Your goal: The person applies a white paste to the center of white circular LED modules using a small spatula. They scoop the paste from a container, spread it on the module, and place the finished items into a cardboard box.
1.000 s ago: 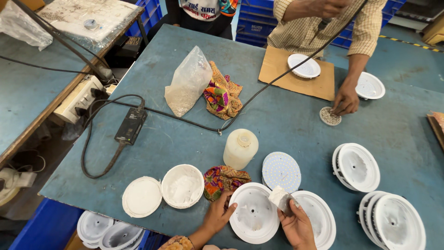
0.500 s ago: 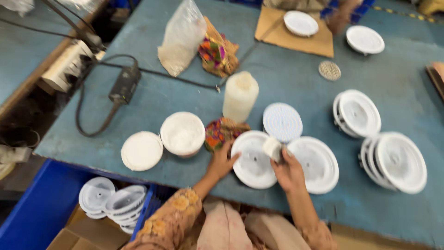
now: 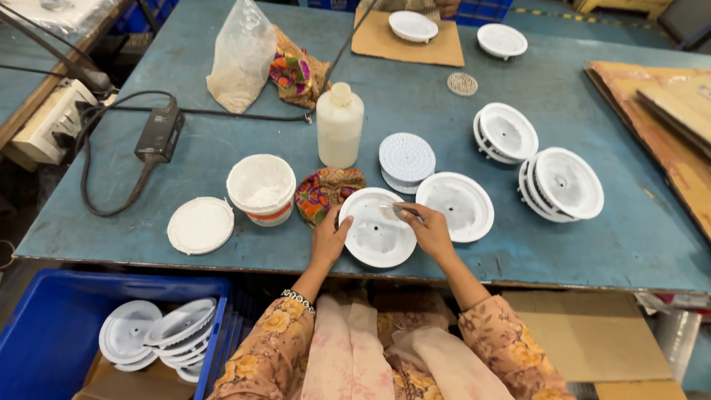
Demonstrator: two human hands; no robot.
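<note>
Now both hands touch a round white housing (image 3: 376, 235).

Matt white plastic housing (image 3: 376, 237); worn, scuffed blue tabletop (image 3: 415, 126), probably painted metal; patterned cloth rag (image 3: 326, 192).

right hand (image 3: 429, 230) dropped white block, now pinches thin tool over white housing (image 3: 378, 237); view steadier
</note>
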